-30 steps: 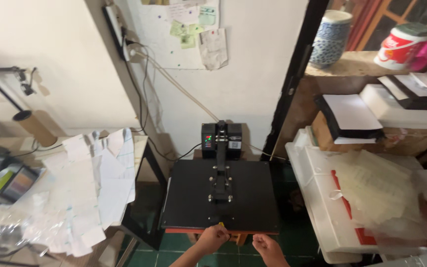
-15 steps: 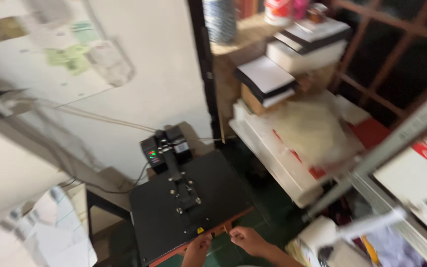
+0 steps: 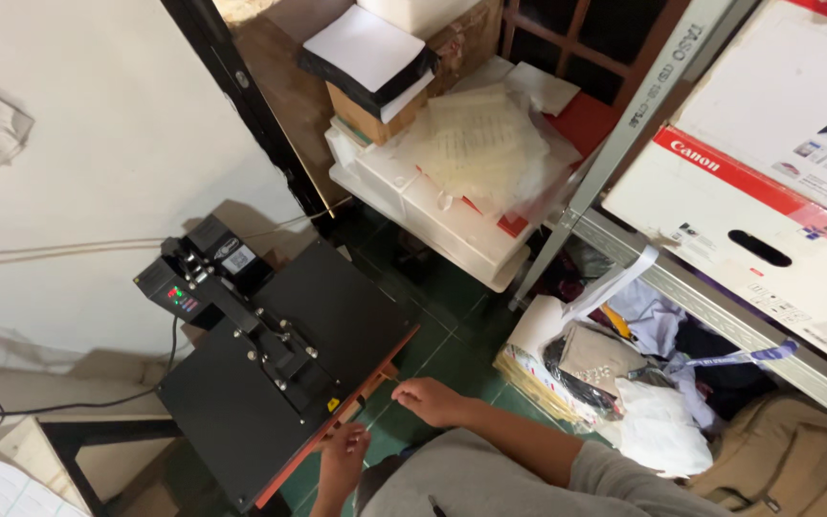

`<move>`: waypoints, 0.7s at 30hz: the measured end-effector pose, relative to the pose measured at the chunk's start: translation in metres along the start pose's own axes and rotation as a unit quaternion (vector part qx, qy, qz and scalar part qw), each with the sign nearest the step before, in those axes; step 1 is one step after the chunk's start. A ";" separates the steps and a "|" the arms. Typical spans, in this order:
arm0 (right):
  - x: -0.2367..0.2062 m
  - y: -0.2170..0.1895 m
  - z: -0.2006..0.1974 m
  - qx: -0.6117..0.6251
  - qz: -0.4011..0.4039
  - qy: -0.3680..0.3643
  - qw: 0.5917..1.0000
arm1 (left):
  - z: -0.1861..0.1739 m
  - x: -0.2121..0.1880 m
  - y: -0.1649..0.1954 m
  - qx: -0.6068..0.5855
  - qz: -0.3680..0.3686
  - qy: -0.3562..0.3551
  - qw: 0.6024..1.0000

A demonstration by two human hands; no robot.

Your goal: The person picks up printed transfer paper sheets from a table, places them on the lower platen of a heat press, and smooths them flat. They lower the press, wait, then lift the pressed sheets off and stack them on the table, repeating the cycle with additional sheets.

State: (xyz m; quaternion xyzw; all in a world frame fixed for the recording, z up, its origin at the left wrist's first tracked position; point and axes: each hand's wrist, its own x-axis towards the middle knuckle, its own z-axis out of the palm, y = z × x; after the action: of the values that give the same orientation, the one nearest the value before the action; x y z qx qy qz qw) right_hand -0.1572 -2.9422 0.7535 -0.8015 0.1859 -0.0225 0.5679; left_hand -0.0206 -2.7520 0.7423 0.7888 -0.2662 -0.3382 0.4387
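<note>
A flat black heat press with a square metal top plate (image 3: 279, 373) is seen standing on a dark-framed stand (image 3: 78, 445) against the white wall (image 3: 98, 124), and it serves here as the landmark. Along its front edge an orange-red lower pad (image 3: 361, 397) is exposed, and both hands are set at that edge: the left hand (image 3: 345, 455) is laid at the near front corner with fingers curled down onto the rim, while the right hand (image 3: 430, 399) is held just beside the front right corner, fingers loosely bent; whether anything is pinched cannot be told. The step is judged to be a handling of the press's front edge, with the plate lying low over the pad; a steady, even hold from both hands at that edge would be called for in any further move. Both forearms are stretched forward from the grey-sleeved body at the bottom of the view. Behind the plate, the black control box with small lit indicators (image 3: 189, 282) is mounted. To the right of the press, a white plastic tub heaped with translucent sheets (image 3: 471, 182) is placed, and beyond it a grey metal shelf rack (image 3: 701, 287) bearing a large white and red cardboard box (image 3: 777, 163). Below that rack, bags and bundled cloth (image 3: 614, 383) are piled on the green tiled floor (image 3: 452, 325).
</note>
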 end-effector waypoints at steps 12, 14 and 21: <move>0.010 -0.014 -0.004 -0.086 0.012 -0.038 0.995 | -0.012 -0.009 -0.011 0.005 -0.058 0.040 0.998; 0.011 -0.017 -0.002 -0.084 -0.012 -0.023 0.996 | -0.015 -0.014 -0.018 0.015 -0.068 0.049 0.996; 0.033 -0.027 0.038 -0.073 0.035 -0.041 0.996 | -0.050 -0.033 -0.054 0.026 -0.042 0.071 0.996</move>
State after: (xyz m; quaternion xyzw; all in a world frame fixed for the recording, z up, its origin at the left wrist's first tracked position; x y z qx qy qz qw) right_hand -0.1093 -2.9107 0.7588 -0.8342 0.1920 0.0440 0.5151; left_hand 0.0037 -2.6768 0.7246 0.8327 -0.2092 -0.2923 0.4211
